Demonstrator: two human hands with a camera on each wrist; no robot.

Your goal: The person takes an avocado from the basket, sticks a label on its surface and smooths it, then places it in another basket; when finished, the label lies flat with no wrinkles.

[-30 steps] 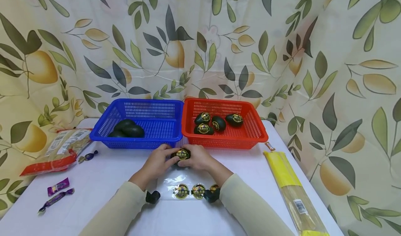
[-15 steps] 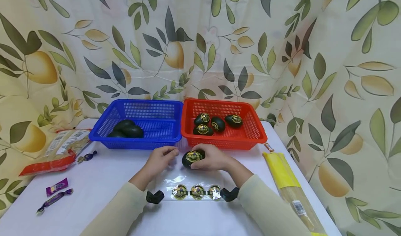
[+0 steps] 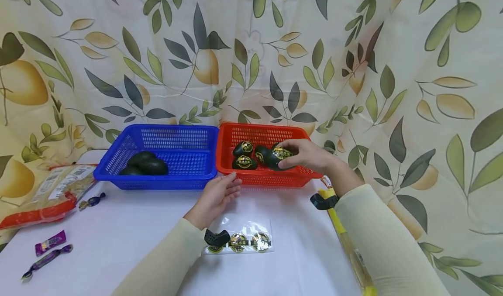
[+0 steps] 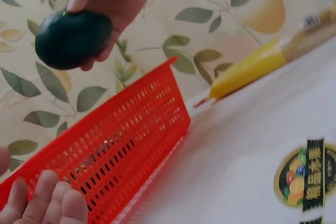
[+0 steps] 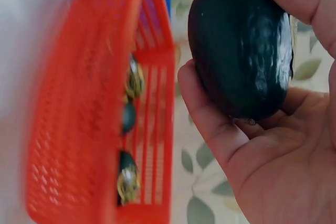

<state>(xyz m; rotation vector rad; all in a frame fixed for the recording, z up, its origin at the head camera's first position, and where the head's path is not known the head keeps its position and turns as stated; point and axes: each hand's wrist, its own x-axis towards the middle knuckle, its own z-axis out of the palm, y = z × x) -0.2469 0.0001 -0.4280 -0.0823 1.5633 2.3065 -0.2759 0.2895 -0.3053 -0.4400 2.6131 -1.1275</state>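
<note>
My right hand point(image 3: 312, 155) grips a dark green avocado point(image 3: 278, 160) above the red plastic basket point(image 3: 267, 180), thumb on one side and fingers on the other. A round black-and-gold sticker shows on its upper face in the head view. In the right wrist view the same avocado point(image 5: 236, 45) fills the hand, its plain glossy side toward the camera. Several stickered avocados point(image 3: 244, 162) lie in the red basket. My left hand point(image 3: 217, 198) is relaxed beside that basket's front left corner, holding nothing. Below it lies a clear sheet point(image 3: 251, 226) with a row of round stickers point(image 3: 238, 242).
Left of the red basket stands a blue basket point(image 3: 157, 185) with several plain avocados point(image 3: 152, 166). A red-and-clear food bag point(image 3: 51, 195) and several wrapped candies point(image 3: 50, 242) lie at the left. A long yellow-ended package point(image 3: 338, 219) lies along the right, partly behind my right arm.
Both hands first held the avocado over the sheet; the left let go. My right hand carried it right and up over the red basket. The left hand shifted slightly right. The head view turned slightly.
</note>
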